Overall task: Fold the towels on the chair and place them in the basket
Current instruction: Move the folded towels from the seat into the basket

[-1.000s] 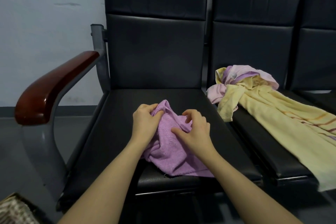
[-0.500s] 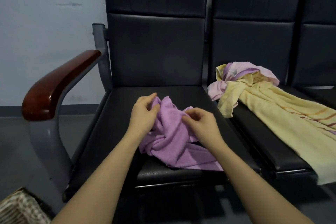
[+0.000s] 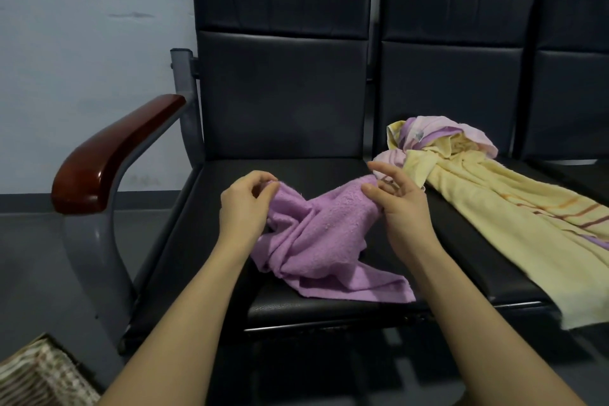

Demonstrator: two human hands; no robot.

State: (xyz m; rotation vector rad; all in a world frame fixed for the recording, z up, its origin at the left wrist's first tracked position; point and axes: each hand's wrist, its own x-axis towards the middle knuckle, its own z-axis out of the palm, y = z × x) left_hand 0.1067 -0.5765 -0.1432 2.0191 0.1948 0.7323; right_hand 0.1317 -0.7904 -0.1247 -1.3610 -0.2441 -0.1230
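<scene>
Head cam: left hand (image 3: pixel 245 204) & right hand (image 3: pixel 400 204) each pinch purple towel (image 3: pixel 323 241) corners.

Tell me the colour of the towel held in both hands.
Plain purple, no stripes: the towel shows best in the head view, the only one.

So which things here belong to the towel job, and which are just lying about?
Job:
- purple towel, held by left hand and right hand
- yellow towel
- pink towel
- basket
- chair seat

Lying about:
- wooden armrest
</scene>
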